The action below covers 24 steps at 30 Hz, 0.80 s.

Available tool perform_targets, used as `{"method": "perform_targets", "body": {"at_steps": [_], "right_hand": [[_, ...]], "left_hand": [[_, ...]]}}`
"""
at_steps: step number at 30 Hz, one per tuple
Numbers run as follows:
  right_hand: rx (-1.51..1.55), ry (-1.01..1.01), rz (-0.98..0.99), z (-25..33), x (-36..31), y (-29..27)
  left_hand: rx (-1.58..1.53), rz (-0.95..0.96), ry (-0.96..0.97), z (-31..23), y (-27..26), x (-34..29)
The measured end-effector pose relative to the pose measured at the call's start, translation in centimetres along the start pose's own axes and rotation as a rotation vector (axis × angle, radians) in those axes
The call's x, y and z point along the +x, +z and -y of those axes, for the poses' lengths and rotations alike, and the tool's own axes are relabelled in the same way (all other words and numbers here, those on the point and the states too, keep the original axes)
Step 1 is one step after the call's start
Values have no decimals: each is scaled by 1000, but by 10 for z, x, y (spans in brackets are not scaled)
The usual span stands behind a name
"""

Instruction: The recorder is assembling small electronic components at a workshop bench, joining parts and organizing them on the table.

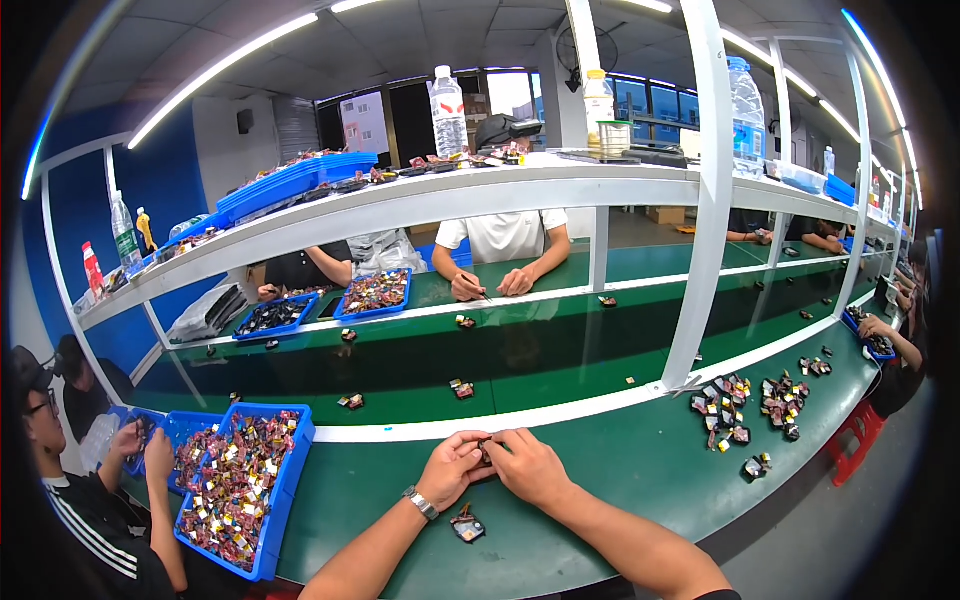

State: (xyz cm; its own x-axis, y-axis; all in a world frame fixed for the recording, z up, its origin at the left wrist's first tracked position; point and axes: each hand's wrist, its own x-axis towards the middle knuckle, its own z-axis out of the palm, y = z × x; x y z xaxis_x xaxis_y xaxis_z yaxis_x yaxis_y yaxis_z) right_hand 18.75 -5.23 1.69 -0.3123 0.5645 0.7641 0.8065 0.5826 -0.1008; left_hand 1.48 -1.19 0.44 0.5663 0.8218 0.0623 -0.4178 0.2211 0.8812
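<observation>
My left hand (450, 472) and my right hand (530, 466) meet over the green bench. Between their closed fingertips is a small dark electronic part (486, 455), mostly covered by the fingers. A metal-banded watch (421, 503) is on my left wrist. Just below the hands, a small black assembly with a silvery face and thin leads (467, 525) lies on the green bench top (590, 520), touched by neither hand.
Left of my arms stands a blue tray (285, 500) heaped with small assemblies. Loose groups of assemblies (722, 410) lie to the right. Beyond a white rail, a dark green conveyor (540, 345) carries scattered pieces. A white post (703, 200) supports the overhead shelf (600, 187). Co-workers sit around.
</observation>
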Motion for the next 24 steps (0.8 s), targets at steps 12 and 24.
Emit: {"method": "perform_targets", "body": {"at_steps": [12,24], "right_hand": [[-9,71,14,4,0,7],[649,514,54,-9,-2,10]], "left_hand": [[28,-49,-15,6,-5,4],[425,-228,62,15,-2,9]]}}
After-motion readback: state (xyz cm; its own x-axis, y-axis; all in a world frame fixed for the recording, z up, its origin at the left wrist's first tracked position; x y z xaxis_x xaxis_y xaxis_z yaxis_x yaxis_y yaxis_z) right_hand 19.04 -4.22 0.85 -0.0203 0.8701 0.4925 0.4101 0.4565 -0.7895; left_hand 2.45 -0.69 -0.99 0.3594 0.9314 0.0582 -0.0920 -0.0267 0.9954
